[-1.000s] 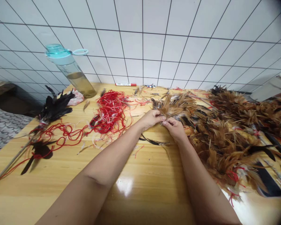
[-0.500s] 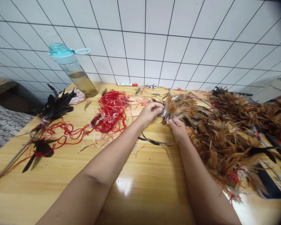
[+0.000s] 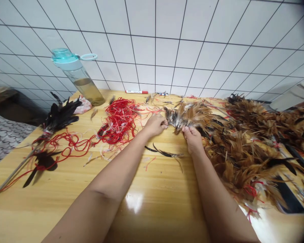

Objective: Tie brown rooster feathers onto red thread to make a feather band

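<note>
Both my hands work at the left end of a strip of brown feathers [image 3: 190, 114] on a wooden table [image 3: 152, 202]. My left hand [image 3: 155, 124] is closed, pinching the strip's end between thumb and fingers. My right hand [image 3: 192, 136] is closed too, gripping the feathers just to the right and slightly nearer me. The strip runs into a big heap of brown and black feathers [image 3: 253, 145] that covers the table's right side. A loose dark feather [image 3: 164, 153] lies on the table under my wrists.
A tangle of red cord [image 3: 119, 119] lies left of my hands, trailing to a black feather duster on a stick [image 3: 58, 116]. A clear bottle with a teal lid [image 3: 78, 77] leans by the tiled wall. A red marker [image 3: 136, 91] lies at the table's back edge.
My left hand has slid left along the strip's end, pulling away from my right hand. My right hand shifted only slightly and kept its grip on the feathers.
</note>
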### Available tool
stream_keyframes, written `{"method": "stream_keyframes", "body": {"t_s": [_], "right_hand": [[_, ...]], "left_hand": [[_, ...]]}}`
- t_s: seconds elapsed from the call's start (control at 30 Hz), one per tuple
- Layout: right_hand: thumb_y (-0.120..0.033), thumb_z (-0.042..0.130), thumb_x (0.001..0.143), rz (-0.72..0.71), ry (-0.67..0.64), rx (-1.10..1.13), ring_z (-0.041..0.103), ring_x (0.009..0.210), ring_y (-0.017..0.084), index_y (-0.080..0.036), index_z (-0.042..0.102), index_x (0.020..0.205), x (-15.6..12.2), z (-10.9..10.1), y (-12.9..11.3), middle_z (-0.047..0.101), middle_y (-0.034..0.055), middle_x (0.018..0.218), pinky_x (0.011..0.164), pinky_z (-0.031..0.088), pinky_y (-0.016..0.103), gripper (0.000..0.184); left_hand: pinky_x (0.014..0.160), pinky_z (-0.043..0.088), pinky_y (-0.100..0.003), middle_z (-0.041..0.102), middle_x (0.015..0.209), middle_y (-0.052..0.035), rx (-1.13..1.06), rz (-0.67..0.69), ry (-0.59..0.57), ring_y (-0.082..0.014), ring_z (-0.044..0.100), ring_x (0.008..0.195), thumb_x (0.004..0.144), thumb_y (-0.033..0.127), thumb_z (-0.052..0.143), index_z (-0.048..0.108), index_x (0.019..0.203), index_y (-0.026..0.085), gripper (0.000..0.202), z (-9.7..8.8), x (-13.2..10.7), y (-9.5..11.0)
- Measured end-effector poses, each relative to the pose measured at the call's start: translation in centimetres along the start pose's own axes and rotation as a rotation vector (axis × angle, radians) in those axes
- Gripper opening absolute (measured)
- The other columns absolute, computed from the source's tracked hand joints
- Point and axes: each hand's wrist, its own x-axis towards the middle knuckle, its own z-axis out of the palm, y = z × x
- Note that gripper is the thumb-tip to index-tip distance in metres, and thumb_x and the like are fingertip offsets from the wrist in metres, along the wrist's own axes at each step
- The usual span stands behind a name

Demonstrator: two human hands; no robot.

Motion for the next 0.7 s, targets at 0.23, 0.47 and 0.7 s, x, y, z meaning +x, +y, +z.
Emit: {"method": "stream_keyframes", "body": {"t_s": [0.23,0.47,0.7], "right_hand": [[-0.046,0.054,0.077,-0.049,0.055,-0.102,0.054,0.076,0.017,-0.020,0.058,0.063,0.0,0.3,0.8,0.059,0.0012,0.071,0.077,0.042,0.032,0.029],[-0.042,0.051,0.077,-0.091,0.060,-0.227,0.053,0.073,0.018,-0.021,0.061,0.065,-0.1,0.2,0.5,0.060,0.0020,0.070,0.075,0.043,0.032,0.026],[-0.033,0.054,0.078,-0.123,0.048,-0.356,0.054,0.073,0.020,-0.021,0.065,0.064,-0.1,0.2,0.3,0.059,0.0033,0.068,0.073,0.042,0.033,0.021]], "left_hand": [[0.078,0.042,-0.030,0.064,0.081,-0.0033,-0.142,0.073,0.068,-0.0163,0.054,0.079,0.083,0.017,0.050,0.060,0.082,0.017,0.009,-0.4,-0.1,1.4],[0.077,0.043,-0.026,0.065,0.082,-0.0024,-0.229,0.219,-0.020,-0.0137,0.056,0.079,0.086,0.016,0.048,0.061,0.084,0.017,0.013,-0.1,-0.5,3.2],[0.081,0.043,-0.029,0.066,0.085,-0.0054,-0.181,0.322,0.031,-0.0163,0.057,0.084,0.088,0.015,0.046,0.061,0.083,0.018,0.015,0.3,-0.3,3.4]]}}
